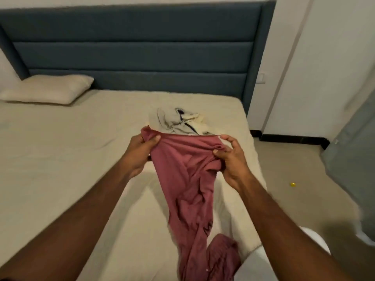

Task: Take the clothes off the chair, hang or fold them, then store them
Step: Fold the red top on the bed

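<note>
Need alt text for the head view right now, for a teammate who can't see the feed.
Both hands hold up a dusty-red garment by its top edge over a beige bed, the left hand gripping one corner and the right hand pinching the other. Its lower part trails down onto the bed. Behind it a crumpled grey garment lies near a blue headboard and a pillow.

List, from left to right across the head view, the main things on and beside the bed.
pillow → left hand → pink garment → right hand → small yellow object on the floor
</note>
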